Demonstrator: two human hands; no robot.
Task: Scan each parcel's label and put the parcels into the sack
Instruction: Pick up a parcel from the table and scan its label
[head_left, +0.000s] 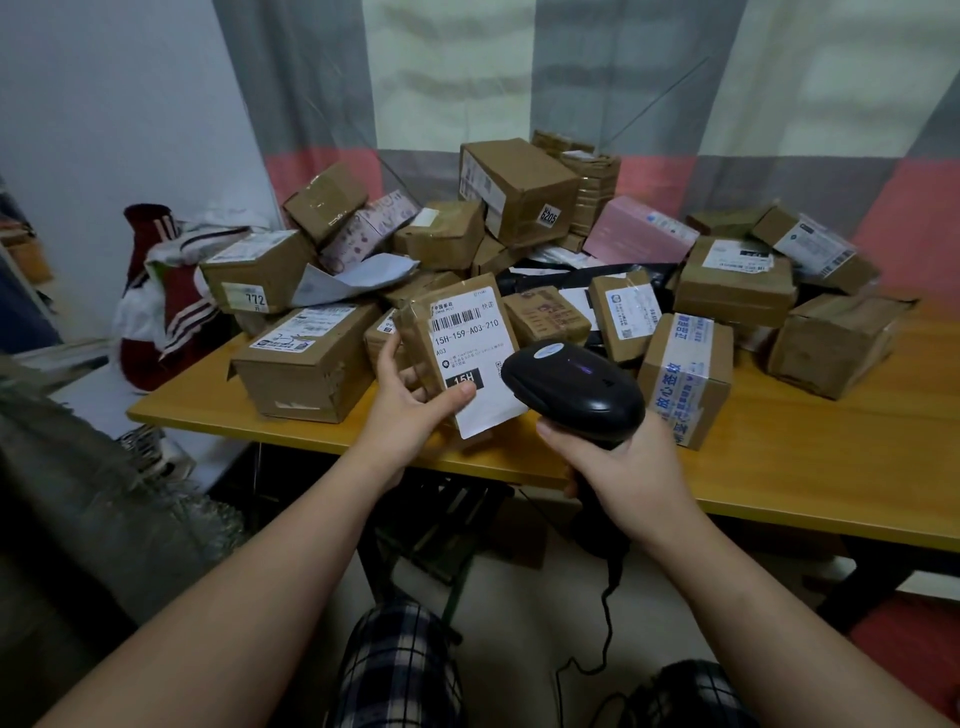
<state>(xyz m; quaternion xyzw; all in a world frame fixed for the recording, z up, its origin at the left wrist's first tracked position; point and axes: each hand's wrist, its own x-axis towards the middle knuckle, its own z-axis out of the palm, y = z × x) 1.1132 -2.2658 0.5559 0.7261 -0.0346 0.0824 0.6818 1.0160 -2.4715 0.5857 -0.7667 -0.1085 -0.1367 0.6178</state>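
Note:
My left hand (410, 400) grips a small brown cardboard parcel (415, 332) above the table's front edge, its white label (470, 332) tilted up toward me. My right hand (618, 457) holds a black corded barcode scanner (571, 387) by its handle, the scanner's head just right of the label and pointing at it. A heap of brown cardboard parcels (519, 192) covers the yellow wooden table (831, 467) behind. A greyish woven sack (78, 493) is at the left edge, its mouth not clearly visible.
A pink box (639, 234) and black plastic mailers (571, 275) lie among the pile. A red and white garment (161, 291) is heaped by the wall at left. The scanner's cable (608, 623) hangs down between my knees. A checked curtain (519, 78) hangs behind.

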